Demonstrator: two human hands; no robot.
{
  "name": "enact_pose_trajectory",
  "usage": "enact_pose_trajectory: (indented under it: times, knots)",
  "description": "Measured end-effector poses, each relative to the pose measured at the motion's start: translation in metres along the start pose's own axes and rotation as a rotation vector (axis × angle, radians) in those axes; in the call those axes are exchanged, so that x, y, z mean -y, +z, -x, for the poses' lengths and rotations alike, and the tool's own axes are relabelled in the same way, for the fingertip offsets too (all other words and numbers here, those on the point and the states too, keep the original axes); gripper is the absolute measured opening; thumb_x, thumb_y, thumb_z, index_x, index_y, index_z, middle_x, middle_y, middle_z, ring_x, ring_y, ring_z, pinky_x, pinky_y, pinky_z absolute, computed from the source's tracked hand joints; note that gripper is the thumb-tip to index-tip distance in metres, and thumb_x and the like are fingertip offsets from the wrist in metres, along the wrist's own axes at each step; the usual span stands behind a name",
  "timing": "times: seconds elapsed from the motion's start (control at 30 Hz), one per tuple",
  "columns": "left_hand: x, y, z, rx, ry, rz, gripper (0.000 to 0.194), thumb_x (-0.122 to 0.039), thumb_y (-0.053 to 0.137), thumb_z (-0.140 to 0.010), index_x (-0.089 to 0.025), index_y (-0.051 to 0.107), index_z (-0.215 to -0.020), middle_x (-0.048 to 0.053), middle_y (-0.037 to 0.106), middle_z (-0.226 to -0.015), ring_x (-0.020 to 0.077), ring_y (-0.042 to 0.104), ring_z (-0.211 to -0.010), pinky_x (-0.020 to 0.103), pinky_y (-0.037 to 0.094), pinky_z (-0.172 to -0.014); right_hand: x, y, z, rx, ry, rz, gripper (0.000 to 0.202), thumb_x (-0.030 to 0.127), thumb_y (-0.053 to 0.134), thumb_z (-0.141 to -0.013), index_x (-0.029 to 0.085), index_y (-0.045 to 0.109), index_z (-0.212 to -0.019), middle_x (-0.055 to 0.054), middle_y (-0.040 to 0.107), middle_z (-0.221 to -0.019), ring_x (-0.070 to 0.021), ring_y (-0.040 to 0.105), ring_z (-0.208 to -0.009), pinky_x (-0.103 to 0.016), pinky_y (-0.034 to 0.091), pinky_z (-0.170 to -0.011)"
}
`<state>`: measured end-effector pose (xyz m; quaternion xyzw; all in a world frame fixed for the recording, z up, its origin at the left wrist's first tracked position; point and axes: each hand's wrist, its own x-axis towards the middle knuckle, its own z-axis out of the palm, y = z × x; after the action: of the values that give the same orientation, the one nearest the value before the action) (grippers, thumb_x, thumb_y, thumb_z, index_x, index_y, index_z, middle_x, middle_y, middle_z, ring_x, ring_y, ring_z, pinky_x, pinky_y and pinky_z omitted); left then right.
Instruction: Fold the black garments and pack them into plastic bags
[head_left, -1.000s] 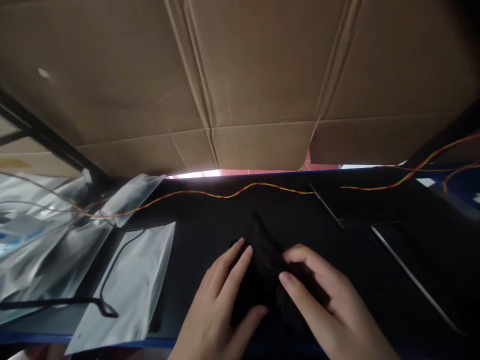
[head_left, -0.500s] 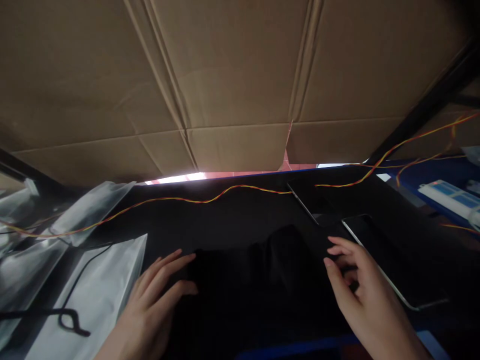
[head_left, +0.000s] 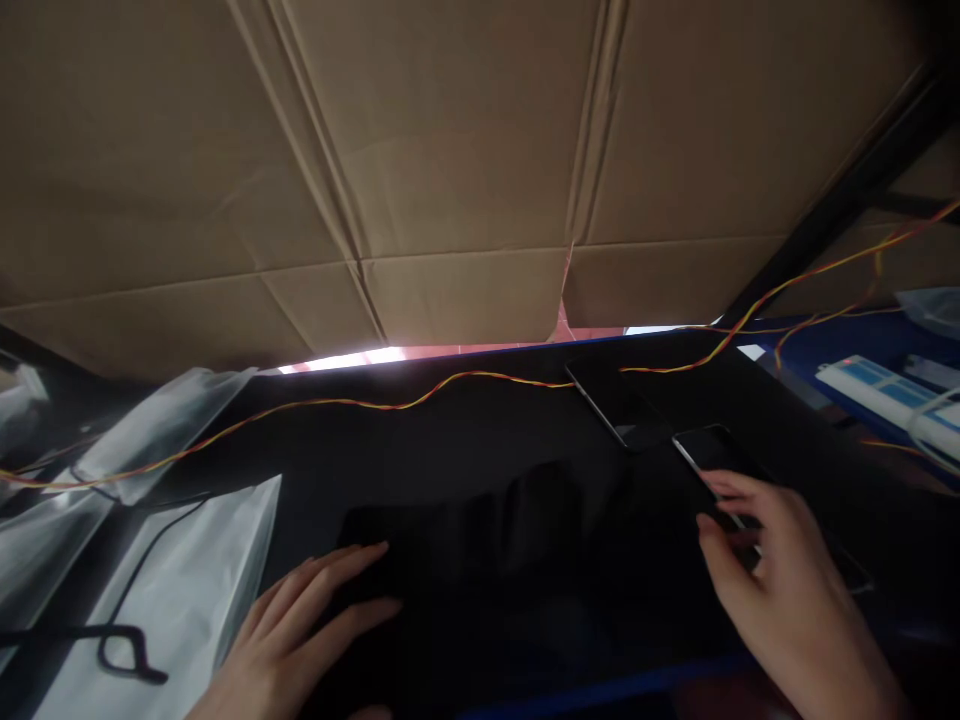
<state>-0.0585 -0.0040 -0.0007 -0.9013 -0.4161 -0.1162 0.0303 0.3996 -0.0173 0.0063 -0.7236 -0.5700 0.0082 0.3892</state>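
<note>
While the left hand [head_left: 289,625] lies, fingers spread, at the left end of the black cloth [head_left: 544,500], the right hand [head_left: 787,580], thumb and fingers parted, meets the nearer phone's [head_left: 721,447] left edge on the counter [head_left: 337,450], contact unclear.

The light is dim (the black tabletop [head_left: 360,450] shows little detail), with glare below the cardboard [head_left: 465,170].

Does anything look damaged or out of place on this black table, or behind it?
The red-yellow wire lies loosely across the black table and seems to run under the farther phone, which looks untidy. Behind, the cardboard has a gap between lower flaps; whether torn, unclear.
</note>
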Motion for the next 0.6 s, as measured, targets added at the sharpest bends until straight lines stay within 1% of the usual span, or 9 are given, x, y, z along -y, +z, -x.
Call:
enact_pose_trajectory:
  times: [0.1, 0.13, 0.2, 0.27, 0.33, 0.43, 0.5, 0.53, 0.6]
  knots:
    - [0.002, -0.006, -0.008, -0.03, -0.052, 0.034, 0.048, -0.052, 0.07, -0.1, -0.041, 0.069, -0.147, 0.001, 0.06, -0.165, 0.0314, 0.067, -0.14, 0.043, 0.069, -0.101, 0.008, 0.0, 0.003, 0.068, -0.244, 0.093, 0.045, 0.041, 0.059, -0.104, 0.034, 0.065, -0.148, -0.016, 0.062, -0.141, -0.0396, 0.067, -0.127, -0.057, 0.065, -0.091]
    - [0.001, -0.011, -0.018, -0.064, -0.068, 0.054, 0.04, -0.048, 0.065, -0.105, -0.041, 0.071, -0.144, 0.001, 0.066, -0.157, 0.0283, 0.069, -0.135, 0.04, 0.069, -0.1, 0.014, 0.003, 0.002, 0.122, -0.326, 0.094, 0.044, 0.04, 0.061, -0.104, 0.037, 0.066, -0.148, -0.015, 0.057, -0.152, -0.0411, 0.063, -0.135, -0.061, 0.063, -0.097]
    - [-0.002, -0.021, -0.043, -0.143, -0.061, 0.099, 0.029, -0.043, 0.058, -0.109, -0.041, 0.076, -0.132, -0.001, 0.078, -0.132, 0.022, 0.076, -0.115, 0.031, 0.069, -0.091, 0.027, 0.013, -0.005, 0.222, -0.447, 0.086, 0.029, 0.037, 0.064, -0.104, 0.04, 0.075, -0.131, -0.01, 0.052, -0.164, -0.0427, 0.055, -0.146, -0.065, 0.059, -0.104]
    - [-0.002, -0.032, -0.066, -0.198, -0.013, 0.138, 0.025, -0.037, 0.057, -0.11, -0.041, 0.079, -0.121, -0.004, 0.081, -0.11, 0.0174, 0.077, -0.095, 0.025, 0.066, -0.08, 0.038, 0.023, -0.02, 0.253, -0.466, 0.043, 0.014, 0.032, 0.067, -0.103, 0.036, 0.079, -0.106, -0.005, 0.062, -0.155, -0.04, 0.058, -0.144, -0.065, 0.058, -0.107]
    - [-0.001, -0.04, -0.081, -0.258, -0.025, 0.128, 0.028, -0.031, 0.053, -0.109, -0.041, 0.078, -0.116, -0.005, 0.078, -0.104, 0.0157, 0.075, -0.088, 0.025, 0.063, -0.077, 0.046, 0.031, -0.04, 0.174, -0.404, -0.014, 0.011, 0.03, 0.067, -0.104, 0.033, 0.076, -0.099, -0.005, 0.071, -0.14, -0.0356, 0.066, -0.133, -0.062, 0.058, -0.108]
    - [-0.007, -0.047, -0.089, -0.435, -0.236, 0.003, 0.031, -0.03, 0.049, -0.11, -0.036, 0.075, -0.126, 0.002, 0.071, -0.122, 0.0247, 0.07, -0.108, 0.04, 0.059, -0.096, 0.062, 0.038, -0.057, -0.079, -0.299, -0.032, 0.02, 0.031, 0.065, -0.106, 0.026, 0.071, -0.125, -0.015, 0.065, -0.142, -0.0376, 0.062, -0.135, -0.065, 0.052, -0.115]
    - [-0.018, -0.045, -0.088, -0.519, -0.348, -0.032, 0.031, -0.03, 0.052, -0.111, -0.034, 0.071, -0.135, 0.006, 0.064, -0.13, 0.0285, 0.066, -0.116, 0.046, 0.056, -0.104, 0.074, 0.039, -0.053, -0.146, -0.295, -0.043, 0.029, 0.027, 0.062, -0.108, 0.023, 0.066, -0.136, -0.018, 0.064, -0.139, -0.037, 0.061, -0.134, -0.064, 0.051, -0.116]
    - [-0.024, -0.042, -0.086, -0.512, -0.345, -0.004, 0.031, -0.03, 0.054, -0.111, -0.034, 0.069, -0.137, 0.006, 0.064, -0.13, 0.0273, 0.067, -0.114, 0.045, 0.056, -0.104, 0.078, 0.039, -0.046, -0.091, -0.318, -0.069, 0.028, 0.025, 0.06, -0.109, 0.024, 0.066, -0.136, -0.016, 0.066, -0.134, -0.0339, 0.065, -0.129, -0.06, 0.055, -0.113]
    - [-0.034, -0.032, -0.081, -0.403, -0.255, 0.087, 0.028, -0.033, 0.058, -0.111, -0.035, 0.069, -0.137, 0.004, 0.068, -0.127, 0.0218, 0.072, -0.108, 0.035, 0.061, -0.097, 0.082, 0.039, -0.026, 0.159, -0.372, -0.123, 0.025, 0.021, 0.059, -0.11, 0.028, 0.069, -0.132, -0.01, 0.072, -0.124, -0.0269, 0.073, -0.117, -0.049, 0.062, -0.105]
